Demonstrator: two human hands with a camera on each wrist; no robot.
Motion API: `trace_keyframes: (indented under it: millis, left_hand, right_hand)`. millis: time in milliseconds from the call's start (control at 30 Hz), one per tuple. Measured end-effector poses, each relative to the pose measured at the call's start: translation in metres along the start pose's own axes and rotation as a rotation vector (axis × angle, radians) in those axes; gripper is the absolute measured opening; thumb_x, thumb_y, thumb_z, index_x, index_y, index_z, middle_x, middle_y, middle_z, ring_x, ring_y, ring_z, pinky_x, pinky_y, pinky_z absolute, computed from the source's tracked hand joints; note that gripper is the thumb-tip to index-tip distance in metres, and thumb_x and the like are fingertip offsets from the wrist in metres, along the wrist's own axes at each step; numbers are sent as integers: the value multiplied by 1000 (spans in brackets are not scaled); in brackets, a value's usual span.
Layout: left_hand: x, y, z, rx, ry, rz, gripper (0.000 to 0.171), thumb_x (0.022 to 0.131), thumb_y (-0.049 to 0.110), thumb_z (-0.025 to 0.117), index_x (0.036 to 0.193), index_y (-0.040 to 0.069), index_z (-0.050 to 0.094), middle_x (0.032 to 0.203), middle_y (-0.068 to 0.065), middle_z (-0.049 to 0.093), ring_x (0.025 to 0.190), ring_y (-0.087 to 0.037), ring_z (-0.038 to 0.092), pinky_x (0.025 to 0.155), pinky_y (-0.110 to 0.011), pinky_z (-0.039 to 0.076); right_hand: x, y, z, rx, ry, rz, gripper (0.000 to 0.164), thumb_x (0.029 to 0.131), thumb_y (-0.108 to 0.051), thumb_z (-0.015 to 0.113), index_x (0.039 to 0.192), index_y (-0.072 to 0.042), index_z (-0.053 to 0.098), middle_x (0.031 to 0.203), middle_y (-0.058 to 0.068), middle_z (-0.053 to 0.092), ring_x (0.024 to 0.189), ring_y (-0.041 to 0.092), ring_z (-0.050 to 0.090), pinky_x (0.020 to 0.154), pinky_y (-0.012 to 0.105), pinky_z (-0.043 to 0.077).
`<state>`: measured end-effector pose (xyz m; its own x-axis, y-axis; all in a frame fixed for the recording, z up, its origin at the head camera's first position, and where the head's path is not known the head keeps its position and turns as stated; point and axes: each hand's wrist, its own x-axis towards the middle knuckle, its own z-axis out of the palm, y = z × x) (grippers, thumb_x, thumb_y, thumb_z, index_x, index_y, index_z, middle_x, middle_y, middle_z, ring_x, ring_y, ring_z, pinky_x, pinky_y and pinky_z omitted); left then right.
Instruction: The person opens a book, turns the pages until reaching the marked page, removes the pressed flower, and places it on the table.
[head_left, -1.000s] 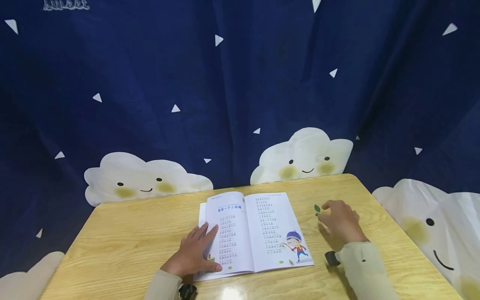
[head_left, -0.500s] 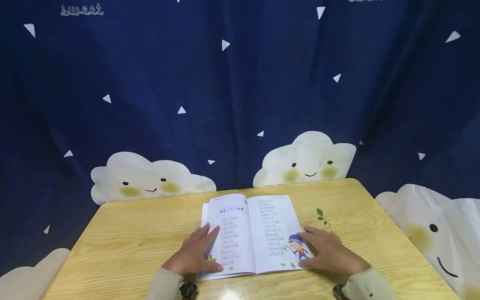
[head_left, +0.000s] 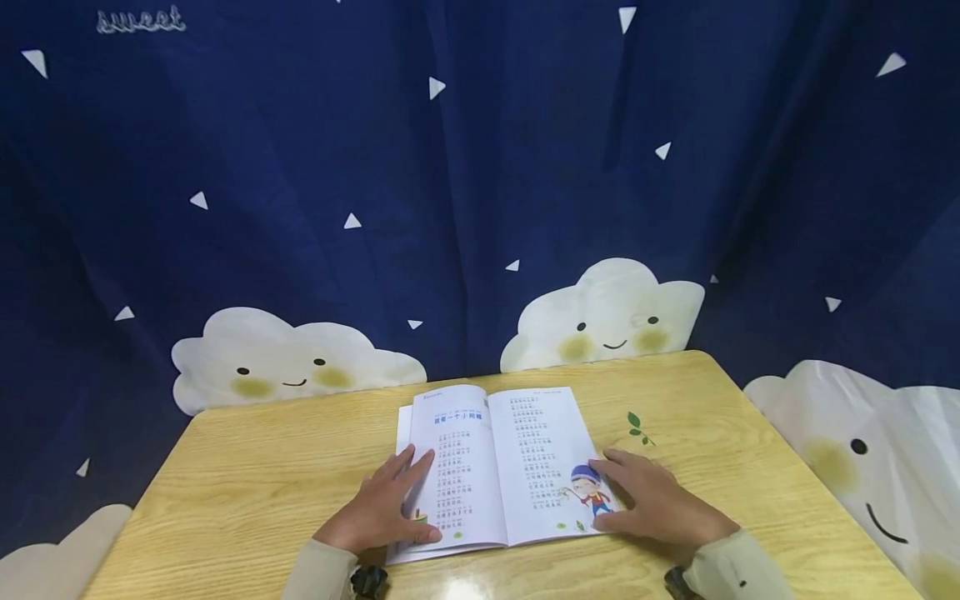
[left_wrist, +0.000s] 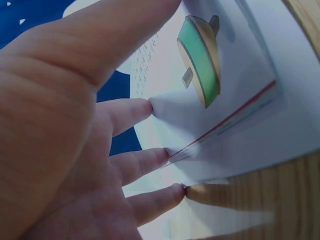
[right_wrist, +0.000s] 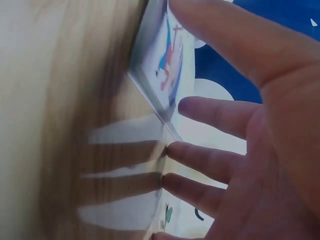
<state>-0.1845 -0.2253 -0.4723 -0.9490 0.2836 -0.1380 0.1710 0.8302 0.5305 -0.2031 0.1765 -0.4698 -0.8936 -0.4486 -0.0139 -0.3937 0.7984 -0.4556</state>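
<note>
An open book [head_left: 498, 467] lies on the wooden table, its pages printed with lines of text. On the right page is a drawing of a child in a blue hat; the left page has a green-banded spinning top drawn near its lower corner. My left hand [head_left: 378, 504] rests with spread fingers on the left page's outer edge, fingertips touching paper and table in the left wrist view. Over the right page's lower outer edge lies my right hand [head_left: 660, 500], thumb and index at the page. Its other fingertips touch the tabletop beside the book in the right wrist view.
A green leaf sprig [head_left: 637, 428] shows on the tabletop right of the book. The wooden table [head_left: 262, 475] has rounded far corners. Behind it hangs a dark blue curtain [head_left: 465, 183] with white triangles and smiling clouds.
My right hand has come from beside the leaf sprig, down and left onto the book's right edge, then stayed there. The left hand has kept its place on the book.
</note>
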Motion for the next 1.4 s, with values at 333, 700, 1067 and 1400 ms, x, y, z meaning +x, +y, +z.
trace_keyframes:
  millis: [333, 700, 1067, 1400]
  left_hand:
    - [-7, 5, -16, -77, 53, 48, 110, 63, 60, 81, 154, 26, 27, 162, -11, 7, 144, -40, 13, 106, -64, 26]
    - [-35, 11, -62, -142, 223, 113, 99, 78, 61, 68, 152, 46, 3, 161, -2, -9, 143, -41, 18, 92, -68, 38]
    - [-42, -3, -71, 18, 323, 58, 100, 78, 66, 65, 153, 42, 3, 161, -14, -1, 132, -57, 29, 86, -71, 39]
    - [-38, -5, -65, -23, 268, 36, 100, 76, 71, 62, 153, 42, 6, 161, -14, 2, 137, -53, 22, 92, -72, 34]
  right_hand:
    - [-4, 9, -10, 116, 54, -44, 80, 81, -51, 72, 137, 0, 50, 140, 22, 47, 132, 43, 39, 106, 60, 30]
    - [-11, 22, -34, 99, 96, -44, 79, 83, -49, 71, 139, 0, 47, 141, 26, 43, 129, 49, 38, 98, 63, 35]
    - [-19, 28, -47, 140, 46, 58, 92, 80, -50, 73, 145, 2, 35, 145, 35, 31, 130, 56, 29, 94, 69, 33]
    - [-19, 31, -46, 174, 14, 72, 91, 81, -48, 73, 146, 2, 33, 146, 37, 27, 131, 58, 25, 93, 72, 31]
